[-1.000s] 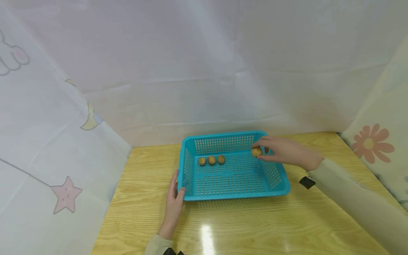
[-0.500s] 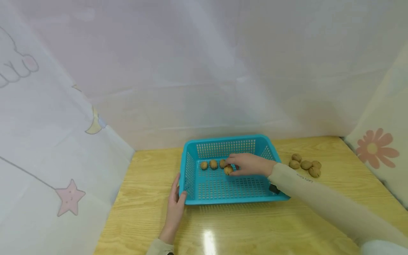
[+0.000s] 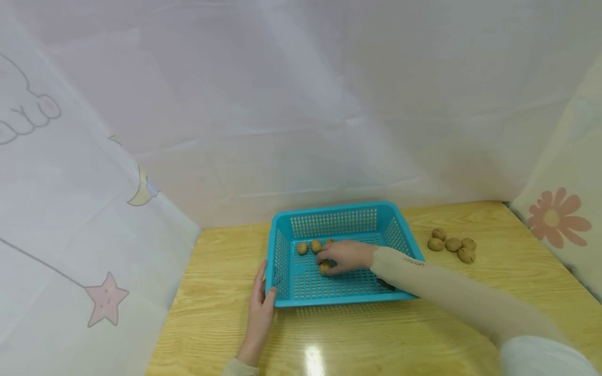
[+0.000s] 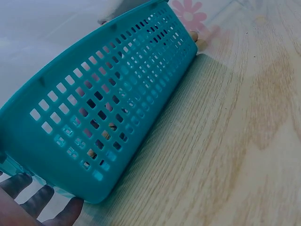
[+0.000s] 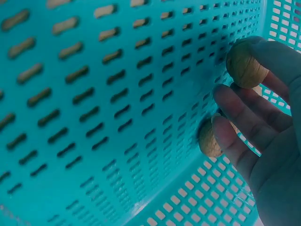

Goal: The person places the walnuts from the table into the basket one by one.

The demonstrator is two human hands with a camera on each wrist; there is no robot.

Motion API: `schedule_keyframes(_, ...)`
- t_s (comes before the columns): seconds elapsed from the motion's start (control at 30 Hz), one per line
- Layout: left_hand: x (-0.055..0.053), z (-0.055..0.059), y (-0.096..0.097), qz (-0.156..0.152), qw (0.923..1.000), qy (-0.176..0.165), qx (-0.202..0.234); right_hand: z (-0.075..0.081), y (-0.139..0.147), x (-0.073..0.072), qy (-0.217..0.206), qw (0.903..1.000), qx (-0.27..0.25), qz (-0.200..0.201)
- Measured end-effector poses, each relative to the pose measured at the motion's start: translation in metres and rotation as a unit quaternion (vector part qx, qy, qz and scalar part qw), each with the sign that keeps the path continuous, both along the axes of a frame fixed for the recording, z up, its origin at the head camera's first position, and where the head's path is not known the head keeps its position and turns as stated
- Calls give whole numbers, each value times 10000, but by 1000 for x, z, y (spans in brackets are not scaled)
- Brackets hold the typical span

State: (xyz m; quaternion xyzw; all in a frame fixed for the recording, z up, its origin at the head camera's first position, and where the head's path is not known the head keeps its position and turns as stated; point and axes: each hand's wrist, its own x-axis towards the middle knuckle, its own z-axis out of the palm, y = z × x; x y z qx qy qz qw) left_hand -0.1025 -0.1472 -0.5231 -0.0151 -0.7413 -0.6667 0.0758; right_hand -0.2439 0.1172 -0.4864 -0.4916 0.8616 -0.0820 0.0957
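Note:
A blue plastic basket (image 3: 329, 301) with slotted walls stands on the wooden table. My left hand (image 3: 258, 312) holds it at its near left corner, thumb at the rim and fingers against the outer wall; in the left wrist view the fingertips (image 4: 40, 200) lie along that end. Inside the basket, my right hand (image 3: 345, 256) pinches a walnut (image 3: 325, 268) low over the floor. The right wrist view has this walnut (image 5: 244, 66) at the thumb, with another walnut (image 5: 210, 139) beside the other fingers. A row of walnuts (image 3: 315, 246) lies toward the back left, partly covered by the right hand.
Several loose walnuts (image 3: 453, 244) lie in a cluster on the table (image 3: 216, 271), right of the basket. A pale printed cloth (image 3: 301, 130) hangs behind the table and along both sides. My right forearm (image 3: 437, 282) crosses the basket's right rim.
My right hand has carried the walnut left from above the basket's right side, then lower and nearer, in front of the row. My left hand stays at the corner. The view has shifted slightly.

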Motion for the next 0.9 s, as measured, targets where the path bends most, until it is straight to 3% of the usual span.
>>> schedule_keyframes(0.2,1,-1,0,-26,10000,-46,14,4,-2,2,-173,9998,42,-88)
schedule_keyframes(0.37,2,-1,1,-37,10000,-45,56,16,10,1,-501,9980,-245,-284)
schedule_keyframes(0.6,2,1,0,-29,10000,-54,57,38,41,-7,-396,9942,-719,-688)
schedule_keyframes(0.9,1,2,-1,-66,9999,-53,96,70,82,4,11,9881,-1236,-916)
